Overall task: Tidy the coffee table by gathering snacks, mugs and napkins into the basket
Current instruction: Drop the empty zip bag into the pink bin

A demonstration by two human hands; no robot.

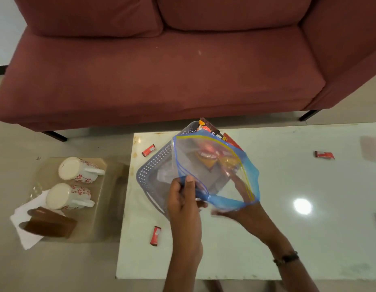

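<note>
A grey perforated basket [150, 165] stands on the white coffee table [288, 228], with snack packets [207, 128] poking out at its far end. Over it I hold a clear zip bag with a blue mouth [223, 202]. My left hand [183, 199] pinches the bag's left rim. My right hand [239, 199] grips the right side, fingers seen through the plastic. Small red snack bars lie on the table at the left of the basket [148, 150], near the front [155, 236] and far right [324, 155].
A glass side table [111, 207] to the left carries two white mugs with red flowers [77, 170] [66, 197] on their sides, a white napkin [25, 234] and a brown box [49, 223]. A maroon sofa [162, 70] stands behind. Something pink [372, 147] sits at the right edge.
</note>
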